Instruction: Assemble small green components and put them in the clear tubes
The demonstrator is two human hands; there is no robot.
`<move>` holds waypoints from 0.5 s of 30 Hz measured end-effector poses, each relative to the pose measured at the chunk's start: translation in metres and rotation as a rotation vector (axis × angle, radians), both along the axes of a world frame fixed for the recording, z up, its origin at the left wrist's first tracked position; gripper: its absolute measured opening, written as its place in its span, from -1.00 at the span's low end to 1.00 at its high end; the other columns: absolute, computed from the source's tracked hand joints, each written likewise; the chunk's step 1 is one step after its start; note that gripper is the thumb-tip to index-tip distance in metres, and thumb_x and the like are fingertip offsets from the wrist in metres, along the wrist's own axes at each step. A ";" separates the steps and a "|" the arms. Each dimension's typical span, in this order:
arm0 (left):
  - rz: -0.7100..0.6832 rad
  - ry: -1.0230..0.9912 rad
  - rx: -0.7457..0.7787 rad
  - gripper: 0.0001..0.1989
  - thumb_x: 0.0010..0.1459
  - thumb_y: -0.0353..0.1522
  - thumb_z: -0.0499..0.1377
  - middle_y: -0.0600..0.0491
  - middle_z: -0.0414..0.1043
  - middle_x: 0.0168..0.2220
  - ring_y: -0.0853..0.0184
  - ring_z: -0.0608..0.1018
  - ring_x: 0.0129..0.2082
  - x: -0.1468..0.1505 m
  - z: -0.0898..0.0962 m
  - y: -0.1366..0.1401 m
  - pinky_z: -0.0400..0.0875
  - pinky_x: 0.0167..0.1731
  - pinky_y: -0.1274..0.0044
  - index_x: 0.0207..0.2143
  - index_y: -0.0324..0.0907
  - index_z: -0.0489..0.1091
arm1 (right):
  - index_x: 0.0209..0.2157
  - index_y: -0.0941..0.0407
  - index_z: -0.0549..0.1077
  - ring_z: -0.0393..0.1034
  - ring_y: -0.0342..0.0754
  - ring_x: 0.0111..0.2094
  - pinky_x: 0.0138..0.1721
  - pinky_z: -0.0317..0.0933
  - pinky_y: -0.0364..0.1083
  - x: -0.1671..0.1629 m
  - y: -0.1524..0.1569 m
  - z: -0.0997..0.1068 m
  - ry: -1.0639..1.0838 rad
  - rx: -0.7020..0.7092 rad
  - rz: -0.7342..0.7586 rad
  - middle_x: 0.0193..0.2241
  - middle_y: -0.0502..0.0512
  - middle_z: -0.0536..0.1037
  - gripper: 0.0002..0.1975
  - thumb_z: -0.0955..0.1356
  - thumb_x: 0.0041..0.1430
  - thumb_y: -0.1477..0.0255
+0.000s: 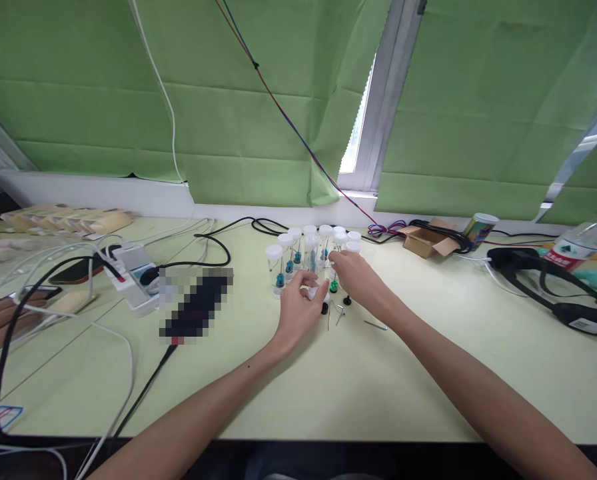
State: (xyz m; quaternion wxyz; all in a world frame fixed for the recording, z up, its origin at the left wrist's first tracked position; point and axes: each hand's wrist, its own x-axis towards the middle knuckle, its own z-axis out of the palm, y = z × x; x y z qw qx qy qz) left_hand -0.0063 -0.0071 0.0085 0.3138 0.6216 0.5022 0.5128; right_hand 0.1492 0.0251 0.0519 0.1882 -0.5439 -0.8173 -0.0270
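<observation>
Two bare forearms [213, 407] reach in from the near edge, slanting towards each other, seemingly so that both hands can meet over one small spot. Beyond them, green blinds [258, 133] cover most of the window, and one pale table [413, 400] spreads below. One black headset [573, 312] lies far to the right, probably kept aside to leave elbow room; one dark device [198, 307], partly blurred, and one white power strip [138, 290] sit to the left.

The left hand [303, 308] curves its thumb and fingers narrowly around something white; whether it grips it I cannot tell. The right hand [348, 267] brings its fingertips close together by the lids, but what they hold, if anything, is hidden.

Just beyond and between the hands, clear tubes [274, 267] with white lids stand upright in a tight cluster, likely for easy reach: at least eight, some partly covered. At least four blue pieces [280, 280] show inside. Smaller still, two black pieces [347, 301], one green piece [333, 286] and at least three thin metal pins [375, 325] rest nearby.
</observation>
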 end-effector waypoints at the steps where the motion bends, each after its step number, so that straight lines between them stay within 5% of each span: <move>1: 0.001 0.004 0.001 -0.66 0.11 -0.07 0.22 0.02 0.45 -0.27 0.38 0.45 -0.45 0.000 0.000 0.000 0.35 -0.41 0.49 -0.24 -0.14 0.39 | -0.38 0.11 0.27 0.09 -0.06 -0.53 -0.49 -0.10 -0.10 0.000 0.001 -0.001 0.008 0.009 0.009 -0.49 0.08 0.30 -0.83 0.19 0.22 0.64; 10: 0.015 0.042 0.018 -0.67 0.09 -0.08 0.22 0.01 0.47 -0.30 0.34 0.44 -0.42 0.000 0.001 0.001 0.33 -0.40 0.47 -0.28 -0.15 0.40 | -0.48 0.10 0.26 0.08 -0.09 -0.53 -0.45 -0.10 -0.11 0.003 -0.003 0.001 0.081 0.031 0.067 -0.58 0.01 0.26 -0.77 0.18 0.16 0.68; 15: 0.024 0.063 0.008 -0.66 0.08 -0.07 0.22 0.05 0.47 -0.34 0.42 0.30 -0.56 0.001 0.002 0.001 0.29 -0.45 0.47 -0.28 -0.15 0.40 | -0.36 0.13 0.39 0.21 -0.09 -0.48 -0.41 0.00 -0.14 0.004 -0.007 0.006 0.156 0.004 0.059 -0.51 0.05 0.41 -0.80 0.20 0.20 0.65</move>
